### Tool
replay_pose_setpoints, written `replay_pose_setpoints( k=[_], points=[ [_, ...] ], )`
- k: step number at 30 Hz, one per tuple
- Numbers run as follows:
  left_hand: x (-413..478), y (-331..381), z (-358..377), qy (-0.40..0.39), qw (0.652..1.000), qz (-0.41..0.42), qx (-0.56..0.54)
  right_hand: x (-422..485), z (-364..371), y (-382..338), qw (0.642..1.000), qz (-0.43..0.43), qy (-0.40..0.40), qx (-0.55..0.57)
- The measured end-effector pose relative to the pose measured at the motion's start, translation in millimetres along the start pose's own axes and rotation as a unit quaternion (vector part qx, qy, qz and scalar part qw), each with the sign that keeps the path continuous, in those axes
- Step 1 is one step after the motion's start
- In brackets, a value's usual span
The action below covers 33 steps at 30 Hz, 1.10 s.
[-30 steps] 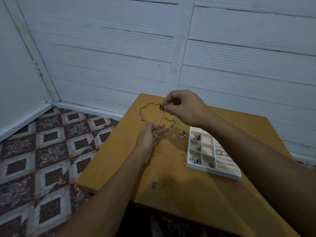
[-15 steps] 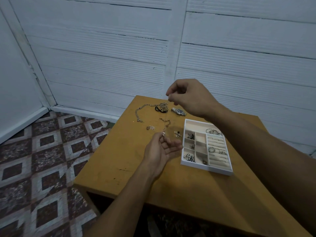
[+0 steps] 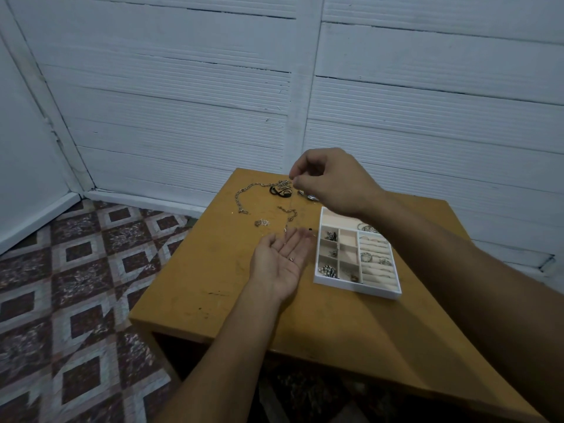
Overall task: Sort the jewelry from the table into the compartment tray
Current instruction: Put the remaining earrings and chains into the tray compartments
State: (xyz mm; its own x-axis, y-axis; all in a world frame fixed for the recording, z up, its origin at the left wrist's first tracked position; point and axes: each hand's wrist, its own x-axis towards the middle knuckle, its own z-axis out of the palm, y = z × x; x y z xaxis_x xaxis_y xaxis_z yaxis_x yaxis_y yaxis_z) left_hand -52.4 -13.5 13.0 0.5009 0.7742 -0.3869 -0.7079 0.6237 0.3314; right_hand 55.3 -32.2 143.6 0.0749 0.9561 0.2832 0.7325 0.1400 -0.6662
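Table (image 3: pixel 213 285): the loose pieces all sit at its far end. A snagged link dragged the wrong way could take something over the edge onto the floor.

Compartment tray (image 3: pixel 354 286) is on the table's right side, just beside the left hand. Several cells already hold rings and small pieces. Its near-left wall is the likely catch point for anything dangling on the way in.

Right hand (image 3: pixel 335 184) is raised over the far pile, thumb and fingertips pinched on what looks like the top of a fine chain (image 3: pixel 291 206). The strand is barely visible, so I can't confirm how secure that grip is. If it slips, it falls into the silver chain (image 3: pixel 239 198) and the black piece (image 3: pixel 279 191) and tangles.

Left hand (image 3: pixel 279 264) is palm up, fingers nearly straight, gripping nothing. It only cradles a small pendant (image 3: pixel 291 259).

Main risk: nothing closes round the pendant, so a tilt of the palm rolls it off.

Second risk: the hang path passes over a thin chain (image 3: pixel 291 212) and close to a small cluster (image 3: pixel 262 222), and slack could hook either one.
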Motion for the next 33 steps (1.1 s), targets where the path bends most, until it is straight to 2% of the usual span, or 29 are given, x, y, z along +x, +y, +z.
replay_pose_setpoints(
  k=[5,12,20,26,33],
  points=[
    [-3,3,6,0.007,0.999,0.002,-0.044,-26,6,2,0.997,0.001,-0.068,-0.037],
    [-6,-1,7,0.015,1.000,-0.007,-0.008,-40,14,7,0.987,0.014,-0.147,-0.064],
    [-14,-16,10,-0.005,1.000,-0.019,0.023,-32,21,23,0.979,0.034,-0.154,-0.126],
    [-8,-27,8,0.026,0.999,-0.023,0.018,-34,24,36,0.970,0.034,-0.139,-0.198],
    [-6,-35,11,0.035,0.998,-0.049,0.022,-39,27,57,0.971,0.077,-0.138,-0.178]
  ],
)
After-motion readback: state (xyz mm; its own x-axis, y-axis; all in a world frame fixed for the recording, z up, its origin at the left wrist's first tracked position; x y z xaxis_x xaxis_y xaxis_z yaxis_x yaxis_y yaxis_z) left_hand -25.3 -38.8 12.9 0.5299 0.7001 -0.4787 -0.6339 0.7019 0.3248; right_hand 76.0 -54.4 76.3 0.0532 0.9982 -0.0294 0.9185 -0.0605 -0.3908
